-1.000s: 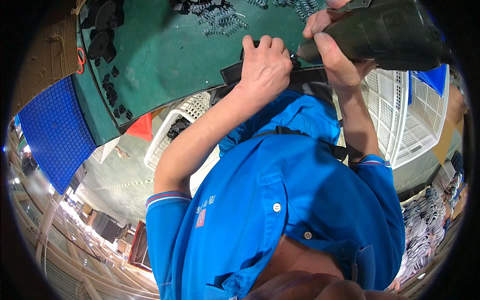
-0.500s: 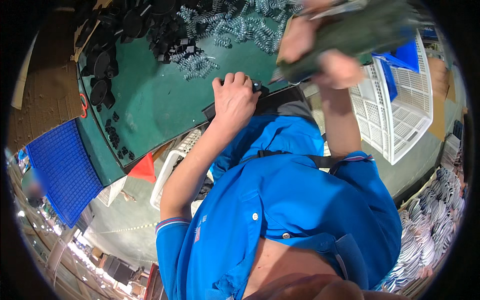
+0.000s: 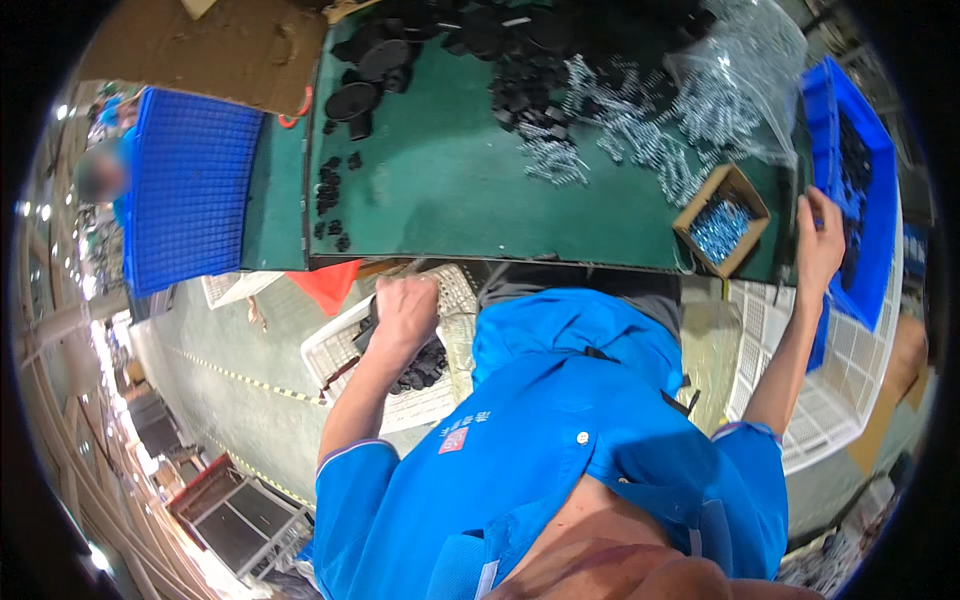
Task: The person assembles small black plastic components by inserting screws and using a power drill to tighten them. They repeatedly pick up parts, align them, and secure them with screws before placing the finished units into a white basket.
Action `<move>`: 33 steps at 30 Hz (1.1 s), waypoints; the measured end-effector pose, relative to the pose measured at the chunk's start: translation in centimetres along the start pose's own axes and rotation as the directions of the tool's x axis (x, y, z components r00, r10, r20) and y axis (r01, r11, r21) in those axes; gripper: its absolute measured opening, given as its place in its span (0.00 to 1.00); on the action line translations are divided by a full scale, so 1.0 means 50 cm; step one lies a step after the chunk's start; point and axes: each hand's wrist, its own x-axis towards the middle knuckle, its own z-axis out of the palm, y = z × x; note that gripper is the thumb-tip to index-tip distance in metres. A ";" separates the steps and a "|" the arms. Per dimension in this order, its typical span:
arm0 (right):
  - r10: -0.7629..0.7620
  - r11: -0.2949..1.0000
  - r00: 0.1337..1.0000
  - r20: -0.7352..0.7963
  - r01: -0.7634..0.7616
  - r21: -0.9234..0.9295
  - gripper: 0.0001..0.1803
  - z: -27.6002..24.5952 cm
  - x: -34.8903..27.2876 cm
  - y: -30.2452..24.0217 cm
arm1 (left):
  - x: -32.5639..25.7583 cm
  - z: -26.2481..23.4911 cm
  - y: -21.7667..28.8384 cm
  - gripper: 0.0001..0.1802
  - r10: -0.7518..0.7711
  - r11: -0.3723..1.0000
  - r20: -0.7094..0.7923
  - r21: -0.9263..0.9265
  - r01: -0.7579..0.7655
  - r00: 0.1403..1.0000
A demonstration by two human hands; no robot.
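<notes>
Black parts [image 3: 424,372] lie at ten o'clock; my left hand [image 3: 407,310], fingers curled, pinch hidden, should clear the basket [image 3: 428,411]; my right hand [image 3: 822,245], at two o'clock, has fingers parted.

The green tabletop [image 3: 430,210] is smooth with a faint sheen; the springs [image 3: 715,115] are bright, shiny metal, and the bag [image 3: 775,45] over some of them is clear, crinkled, glossy plastic; the bluish small pieces [image 3: 720,232] glint like metal, their small box [image 3: 692,244] matt cardboard; the black parts [image 3: 352,101] look like dull plastic; the blue bin [image 3: 820,110] is smooth, glossy plastic, the white basket [image 3: 458,287] perforated plastic; the shirt [image 3: 540,460] is creased cloth; the brown sheet [image 3: 220,50] is rough, scuffed cardboard.
</notes>
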 end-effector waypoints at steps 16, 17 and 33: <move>-0.051 0.932 0.880 0.472 0.212 -0.294 0.06 0.130 -0.071 -0.076 | 0.629 -0.207 -0.050 0.23 -0.394 -0.156 0.155 -0.983 0.101 0.906; -0.071 0.942 0.896 0.438 0.205 -0.266 0.06 0.133 -0.076 -0.071 | 0.675 -0.193 -0.053 0.23 -0.380 -0.273 0.196 -0.958 0.093 0.904; -0.042 0.943 0.999 0.002 0.039 0.330 0.06 0.157 -0.103 -0.039 | 0.308 -0.171 0.163 0.32 0.122 -0.219 -0.216 -0.958 -0.186 0.969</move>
